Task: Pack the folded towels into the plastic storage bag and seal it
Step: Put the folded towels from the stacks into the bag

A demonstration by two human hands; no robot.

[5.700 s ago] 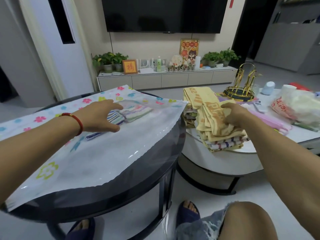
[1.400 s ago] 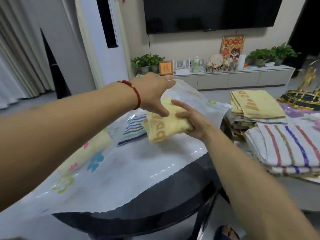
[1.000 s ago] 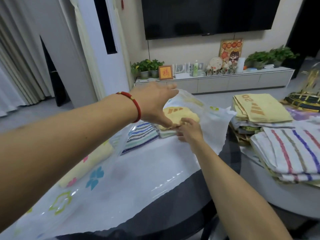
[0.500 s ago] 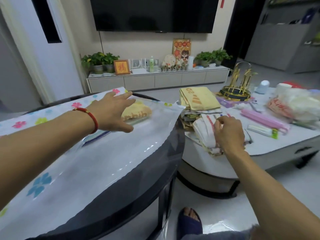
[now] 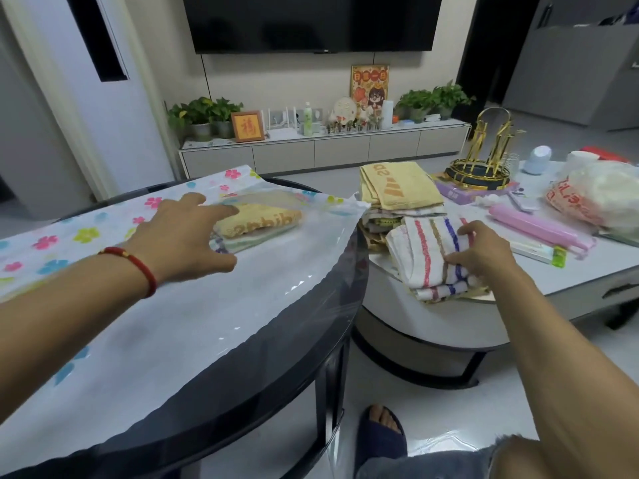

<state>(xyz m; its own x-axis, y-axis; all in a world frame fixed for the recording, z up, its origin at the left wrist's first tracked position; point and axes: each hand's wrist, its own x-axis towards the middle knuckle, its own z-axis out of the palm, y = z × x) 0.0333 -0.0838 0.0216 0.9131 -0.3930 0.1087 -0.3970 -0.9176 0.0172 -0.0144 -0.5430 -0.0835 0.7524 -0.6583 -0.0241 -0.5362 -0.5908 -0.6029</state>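
1. Your left hand (image 5: 183, 236) lies on the plastic storage bag (image 5: 193, 305), fingers spread and nearly straight, gripping nothing. Judging by its place near the bag's far right opening, it pins the film flat on the dark round table (image 5: 297, 357) so the mouth does not slide while you reach away.

2. Just past those fingertips, a yellow towel (image 5: 262, 221) lies inside the bag on top of another folded towel, both seen through the clear film. Your fingers rest on the film beside them, at their left edge, not around them.

3. Your right hand (image 5: 480, 250) is on the striped towel (image 5: 428, 250), the top piece of the near stack on the white table (image 5: 518, 305) to the right. The fingers curl over its far right edge and the thumb presses its near side, so it is a pinch on the folded cloth, probably meant to lift it without opening the folds.

4. The striped towel lies partly under your palm, flat on the stack and not yet raised.

5. Farther off, a second yellow towel (image 5: 401, 183) tops another stack, just beside the bag's mouth and well clear of both hands.

6. Several towels are outside, and the bag is unsealed; packing looks early.
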